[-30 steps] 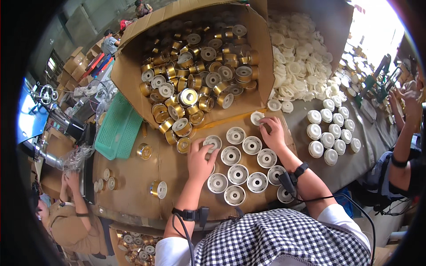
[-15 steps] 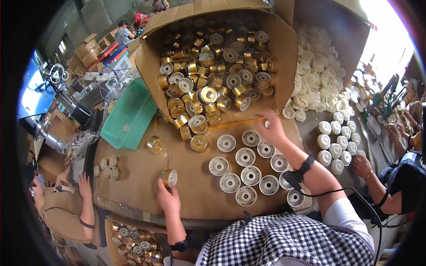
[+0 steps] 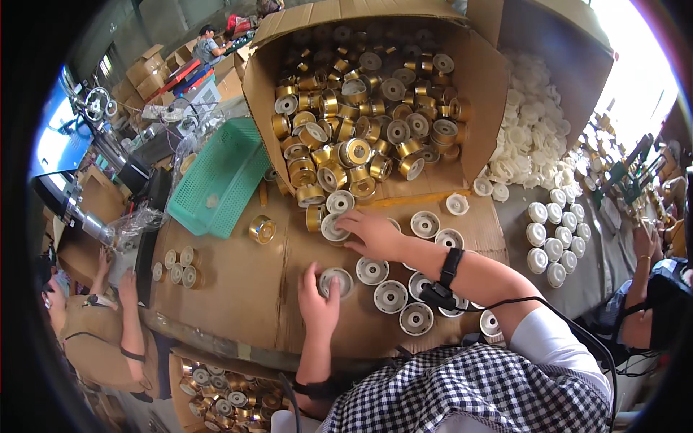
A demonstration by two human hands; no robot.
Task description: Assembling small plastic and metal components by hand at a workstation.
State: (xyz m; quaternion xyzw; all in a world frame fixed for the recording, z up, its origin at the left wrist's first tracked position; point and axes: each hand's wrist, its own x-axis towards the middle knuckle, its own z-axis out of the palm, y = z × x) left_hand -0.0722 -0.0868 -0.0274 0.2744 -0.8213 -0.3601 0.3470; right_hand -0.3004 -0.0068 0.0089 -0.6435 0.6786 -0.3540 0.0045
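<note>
My left hand (image 3: 317,309) is closed round a round gold cap with a white face (image 3: 337,280), thumb at its near side and fingers at its left, low over the cardboard sheet. Beside the mouth of the large carton, my right hand (image 3: 374,234) has its fingers closed on another white-faced gold cap (image 3: 333,228). Several similar caps (image 3: 390,296) stand white face up in a cluster right of my left hand, partly hidden under my right forearm. A small white ring-shaped piece (image 3: 457,204) lies beyond them.
The open carton (image 3: 487,108) spills gold caps (image 3: 355,151) toward me. White plastic pieces (image 3: 530,137) are heaped at its right. A green basket (image 3: 220,180), a lone gold cap (image 3: 262,229) and a small cap group (image 3: 189,277) are left. Co-workers sit at both sides.
My right hand has moved left from the far right of the cluster to a cap by the carton. My left hand has carried its cap rightward, up to the cluster. The view has shifted slightly.
</note>
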